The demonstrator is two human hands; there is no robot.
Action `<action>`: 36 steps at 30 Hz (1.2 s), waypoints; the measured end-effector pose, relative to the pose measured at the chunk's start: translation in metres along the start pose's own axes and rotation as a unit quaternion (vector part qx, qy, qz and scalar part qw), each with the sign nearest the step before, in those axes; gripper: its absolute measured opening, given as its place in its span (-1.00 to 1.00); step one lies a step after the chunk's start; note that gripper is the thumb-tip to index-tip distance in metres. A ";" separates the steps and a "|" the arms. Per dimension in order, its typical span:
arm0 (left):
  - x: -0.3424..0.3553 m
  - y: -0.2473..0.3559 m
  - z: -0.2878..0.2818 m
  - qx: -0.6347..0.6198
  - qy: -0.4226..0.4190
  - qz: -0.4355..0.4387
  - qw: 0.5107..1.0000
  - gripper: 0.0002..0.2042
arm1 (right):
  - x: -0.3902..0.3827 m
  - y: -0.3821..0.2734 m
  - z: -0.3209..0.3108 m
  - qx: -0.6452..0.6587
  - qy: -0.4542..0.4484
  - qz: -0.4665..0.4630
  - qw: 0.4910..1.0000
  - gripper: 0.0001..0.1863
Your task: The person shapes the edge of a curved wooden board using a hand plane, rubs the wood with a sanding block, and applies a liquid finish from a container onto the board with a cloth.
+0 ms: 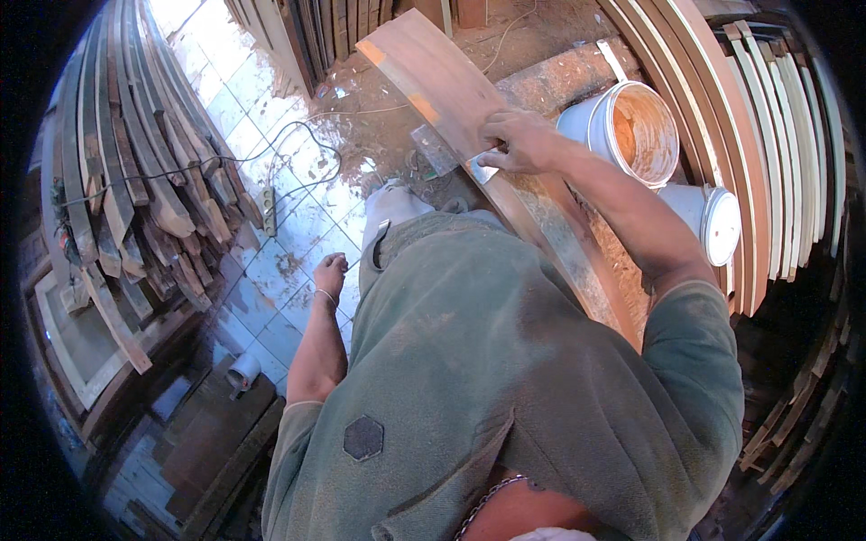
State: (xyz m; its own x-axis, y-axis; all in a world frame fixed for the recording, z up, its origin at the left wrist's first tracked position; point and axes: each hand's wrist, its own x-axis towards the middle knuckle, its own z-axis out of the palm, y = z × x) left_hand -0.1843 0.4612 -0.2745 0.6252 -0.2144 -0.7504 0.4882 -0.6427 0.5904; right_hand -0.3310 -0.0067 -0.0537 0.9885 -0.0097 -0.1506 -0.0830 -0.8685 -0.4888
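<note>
A long reddish-brown wooden board point(442, 68) slants from the top centre down past my right side, with orange patches near its left edge. Over its middle is my right hand point(519, 142), its fingers closed on a flat, shiny metal scraper point(482, 169) that touches the wood; the fingers hide the scraper's upper part. Beside the board's left edge, close to that hand, is a greyish flat plate point(435, 150). My left hand point(331, 272) hangs at my left above the tiles, curled into a loose fist, with nothing visible in it.
To the right stand an open white bucket point(645, 135) with orange residue inside and a lidded white bucket point(722, 225). Stacked planks point(135, 135) fill the left; more boards point(776, 135) line the right. A power strip point(269, 212) and cable lie on the tiled floor point(298, 234).
</note>
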 end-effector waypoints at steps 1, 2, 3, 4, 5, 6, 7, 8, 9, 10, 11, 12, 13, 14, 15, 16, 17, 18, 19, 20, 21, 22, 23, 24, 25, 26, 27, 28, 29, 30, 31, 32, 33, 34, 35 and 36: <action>0.001 0.001 0.000 0.009 -0.007 -0.002 1.000 -0.78 | 0.000 0.001 0.003 -0.005 0.008 0.001 1.000 -0.69; 0.002 0.002 0.001 -0.004 -0.001 0.009 1.000 -0.79 | 0.001 0.003 0.005 -0.009 0.015 0.003 1.000 -0.69; 0.003 0.004 0.003 -0.017 0.005 0.020 1.000 -0.80 | 0.002 0.006 0.004 -0.024 0.023 -0.015 0.999 -0.69; 0.002 0.008 0.004 -0.029 0.010 0.031 0.999 -0.81 | 0.004 0.010 0.001 -0.038 0.031 -0.032 0.998 -0.69; 0.000 0.012 0.004 -0.028 0.011 0.024 0.999 -0.80 | 0.005 0.013 -0.002 -0.053 0.040 -0.049 0.997 -0.69; -0.002 0.016 0.004 -0.026 0.011 0.017 0.999 -0.80 | 0.003 0.013 -0.003 -0.050 0.033 -0.013 0.998 -0.69; -0.004 0.018 0.004 -0.026 0.013 0.010 1.000 -0.79 | 0.003 0.008 -0.011 -0.048 0.025 0.020 0.998 -0.69; -0.003 0.018 0.004 -0.028 0.015 0.016 0.999 -0.79 | 0.003 0.004 -0.015 -0.045 0.017 0.054 0.997 -0.69; -0.003 0.019 0.004 -0.029 0.017 0.022 0.999 -0.79 | 0.005 0.003 -0.016 -0.041 0.018 0.046 0.998 -0.69; -0.002 0.018 0.003 -0.029 0.018 0.027 0.999 -0.79 | 0.005 0.002 -0.016 -0.034 0.020 0.040 0.998 -0.68; -0.002 0.016 0.002 -0.024 0.018 0.030 0.999 -0.79 | 0.007 0.000 -0.016 -0.028 0.022 0.033 0.999 -0.68; -0.003 0.014 0.001 -0.019 0.018 0.034 0.999 -0.79 | 0.009 -0.002 -0.015 -0.032 0.023 0.027 0.999 -0.68; -0.003 0.016 0.001 -0.014 0.018 0.039 0.999 -0.79 | 0.012 -0.005 -0.014 -0.038 0.026 0.022 0.999 -0.67; -0.005 0.017 0.001 -0.015 0.017 0.031 0.999 -0.80 | 0.016 -0.007 -0.014 -0.043 0.028 0.017 0.999 -0.67; -0.007 0.017 0.001 -0.016 0.017 0.022 0.999 -0.80 | 0.019 -0.009 -0.012 -0.043 0.018 0.021 0.999 -0.67; -0.011 0.019 0.001 -0.016 0.017 0.014 1.000 -0.80 | 0.022 -0.009 -0.009 -0.042 0.009 0.026 0.999 -0.67; -0.012 0.020 0.001 -0.018 0.020 0.013 1.000 -0.80 | 0.025 -0.007 -0.006 -0.042 -0.001 0.031 0.999 -0.66; -0.014 0.021 0.001 -0.020 0.024 0.012 0.999 -0.81 | 0.026 -0.005 -0.004 -0.041 0.013 0.018 0.999 -0.66; -0.016 0.020 0.000 -0.022 0.027 0.010 0.999 -0.81 | 0.027 -0.002 -0.002 -0.041 0.025 0.005 0.999 -0.66; -0.016 0.018 0.000 -0.022 0.029 0.012 0.999 -0.81 | 0.028 0.001 0.000 -0.040 0.038 -0.008 0.998 -0.66; -0.015 0.016 -0.001 -0.021 0.031 0.014 0.999 -0.81 | 0.027 0.004 0.000 -0.050 0.035 0.004 0.998 -0.66; -0.014 0.016 -0.001 -0.023 0.035 0.018 0.999 -0.81 | 0.028 0.008 -0.004 -0.063 0.033 0.013 0.997 -0.66; -0.013 0.015 -0.002 -0.030 0.036 0.021 0.999 -0.81 | 0.027 0.010 -0.007 -0.075 0.032 0.022 0.996 -0.66; -0.013 0.014 -0.003 -0.036 0.037 0.025 0.998 -0.80 | 0.022 0.013 -0.012 -0.060 0.037 0.051 0.996 -0.67; -0.012 0.011 -0.003 -0.043 0.037 0.028 0.998 -0.80 | 0.016 0.012 -0.023 -0.046 0.040 0.080 0.995 -0.68; -0.010 0.008 -0.004 -0.038 0.034 0.021 0.998 -0.79 | 0.008 0.010 -0.031 -0.031 0.046 0.112 0.992 -0.69; -0.010 0.005 -0.005 -0.033 0.030 0.014 0.999 -0.79 | 0.001 0.010 -0.034 0.007 0.049 0.134 0.990 -0.70; -0.008 0.003 -0.006 -0.025 0.025 0.009 0.999 -0.78 | -0.008 0.009 -0.036 0.047 0.053 0.158 0.985 -0.70; -0.014 0.009 -0.006 0.005 0.025 0.007 1.000 -0.78 | -0.013 0.001 -0.039 0.086 0.057 0.182 0.978 -0.70; -0.021 0.015 -0.004 0.036 0.025 0.006 0.999 -0.78 | -0.020 -0.013 -0.039 0.134 0.050 0.192 0.971 -0.69; -0.025 0.025 -0.006 0.067 0.024 0.012 0.997 -0.78 | -0.025 -0.021 -0.034 0.100 0.057 0.184 0.976 -0.68; -0.020 0.023 -0.010 0.072 0.009 0.022 0.997 -0.78 | -0.029 -0.026 -0.023 0.067 0.062 0.177 0.980 -0.66; -0.013 0.023 -0.014 0.075 -0.005 0.034 0.997 -0.78 | -0.031 -0.032 -0.017 0.032 0.068 0.172 0.982 -0.64; -0.007 0.020 -0.018 0.078 -0.017 0.044 0.996 -0.78 | -0.028 -0.042 -0.014 0.033 0.057 0.183 0.981 -0.63; 0.004 0.018 -0.023 0.072 -0.026 0.035 0.996 -0.79 | -0.023 -0.054 -0.009 0.035 0.044 0.196 0.979 -0.60; 0.014 0.017 -0.028 0.068 -0.036 0.027 0.997 -0.79 | -0.017 -0.065 -0.004 0.039 0.032 0.209 0.977 -0.58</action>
State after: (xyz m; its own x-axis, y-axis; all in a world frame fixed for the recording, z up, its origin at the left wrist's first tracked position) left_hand -0.1499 0.4680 -0.2661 0.6003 -0.3015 -0.7408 0.3648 -0.7210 0.5891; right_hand -0.3423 0.0476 -0.0159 0.8716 -0.3889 -0.2985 -0.4884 -0.7418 -0.4596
